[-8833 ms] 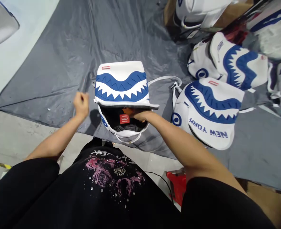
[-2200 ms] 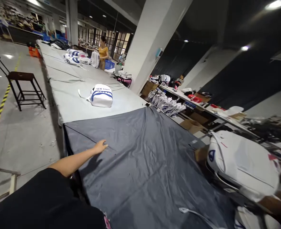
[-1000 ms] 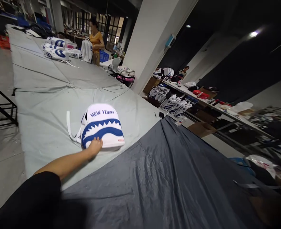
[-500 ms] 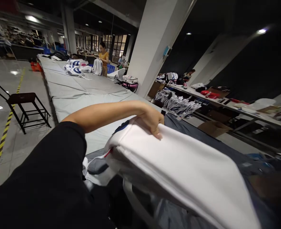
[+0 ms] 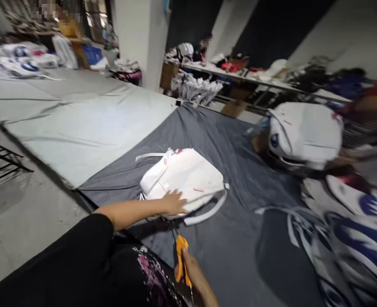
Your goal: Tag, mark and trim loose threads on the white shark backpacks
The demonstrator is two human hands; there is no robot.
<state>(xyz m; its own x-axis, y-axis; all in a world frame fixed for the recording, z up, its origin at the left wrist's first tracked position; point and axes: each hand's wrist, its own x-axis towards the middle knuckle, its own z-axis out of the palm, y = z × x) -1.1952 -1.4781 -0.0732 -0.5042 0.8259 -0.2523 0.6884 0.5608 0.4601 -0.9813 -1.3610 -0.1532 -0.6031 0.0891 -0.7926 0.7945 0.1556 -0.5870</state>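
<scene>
A white backpack (image 5: 204, 170) lies on the dark grey cloth of the table, with pale straps sticking out at its far left and near right. My left hand (image 5: 175, 202) rests on the near side of the backpack, fingers spread and flat. Close to the table's near edge, my right hand (image 5: 195, 270) is closed round a pair of orange-handled snips (image 5: 181, 251). Their thin dark blades point up toward the bag, blurred and apart from it.
Another white backpack (image 5: 306, 132) stands at the right, above a pile of white and blue bags (image 5: 364, 230). Pale cloth (image 5: 89, 123) covers the table's far left. A co-worker in yellow (image 5: 68, 30) stands beyond. A dark stool (image 5: 3, 162) is at the left.
My left hand has let go of the white bag it held up, which now seems to lie on the table under the open hand. The view has swung right; my right hand with the snips has appeared.
</scene>
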